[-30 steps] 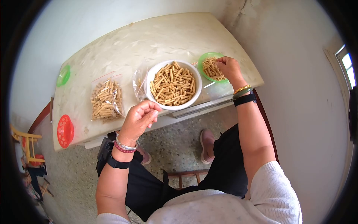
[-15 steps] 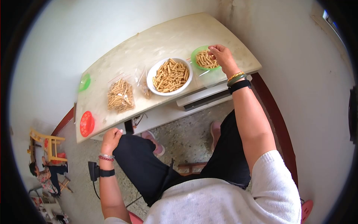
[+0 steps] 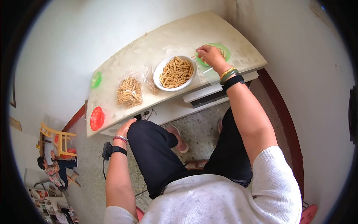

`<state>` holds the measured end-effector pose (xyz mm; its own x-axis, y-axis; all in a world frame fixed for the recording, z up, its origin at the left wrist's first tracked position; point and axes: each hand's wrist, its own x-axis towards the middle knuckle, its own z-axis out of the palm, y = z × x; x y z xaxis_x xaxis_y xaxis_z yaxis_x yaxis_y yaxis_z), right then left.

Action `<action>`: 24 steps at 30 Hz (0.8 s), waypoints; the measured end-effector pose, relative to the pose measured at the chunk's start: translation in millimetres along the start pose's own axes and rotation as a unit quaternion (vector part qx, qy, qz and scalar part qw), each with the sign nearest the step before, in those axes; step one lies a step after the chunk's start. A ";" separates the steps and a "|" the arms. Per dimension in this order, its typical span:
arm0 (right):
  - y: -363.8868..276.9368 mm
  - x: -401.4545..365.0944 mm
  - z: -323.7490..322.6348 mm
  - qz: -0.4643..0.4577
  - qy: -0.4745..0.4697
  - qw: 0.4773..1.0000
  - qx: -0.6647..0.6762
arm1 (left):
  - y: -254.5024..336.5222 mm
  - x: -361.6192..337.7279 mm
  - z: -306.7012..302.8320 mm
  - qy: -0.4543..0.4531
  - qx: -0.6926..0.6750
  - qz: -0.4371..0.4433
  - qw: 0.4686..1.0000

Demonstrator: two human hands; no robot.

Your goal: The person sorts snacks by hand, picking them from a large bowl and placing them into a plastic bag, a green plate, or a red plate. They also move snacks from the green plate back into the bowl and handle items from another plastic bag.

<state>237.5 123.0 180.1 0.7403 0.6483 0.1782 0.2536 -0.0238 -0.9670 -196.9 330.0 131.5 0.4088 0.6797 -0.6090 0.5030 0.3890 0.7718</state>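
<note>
My right hand [image 3: 212, 56] hovers over the left part of a green plate [image 3: 228, 54] that holds short beige stick-shaped pieces. Its fingers are bent together, and whatever may be between them is too small to make out. Just left of the plate stands a white bowl [image 3: 158, 67] heaped with the same beige sticks [image 3: 177, 72]. My left hand [image 3: 125, 128] rests on my left knee [image 3: 143, 130], lying along it with nothing visible in it; some fingers are hidden.
Left of the bowl lie a clear bag of sticks [image 3: 129, 92] and a smaller clear bag [image 3: 151, 84]. A red dish [image 3: 97, 118] and another green dish [image 3: 96, 80] are at the table's left end. A person [image 3: 56, 168] sits beside a wooden chair [image 3: 59, 140].
My right hand has moved left across the green plate, toward the white bowl. The whole view has shifted slightly; my left hand stays on the knee.
</note>
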 end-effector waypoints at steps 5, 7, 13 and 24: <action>-4.3 -1.9 34.8 -0.136 -0.070 0.966 -0.206 | 7.2 -2.4 14.9 0.064 0.321 0.196 0.924; -2.8 -0.6 48.8 -0.174 -0.099 0.938 -0.282 | 5.6 -1.8 14.9 0.043 0.286 0.214 0.933; -6.5 -5.3 77.6 -0.152 -0.139 0.826 -0.525 | -4.4 11.5 4.0 -0.009 0.104 0.047 0.993; -4.8 -6.5 90.7 -0.091 -0.182 0.817 -0.539 | 5.1 -10.5 12.6 -0.007 0.182 0.122 0.976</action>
<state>175.0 187.9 167.1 0.4449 0.8945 0.0443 0.8852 -0.4317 -0.1734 -189.0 317.1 139.5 0.5584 0.7153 -0.4201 0.6264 -0.0316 0.7788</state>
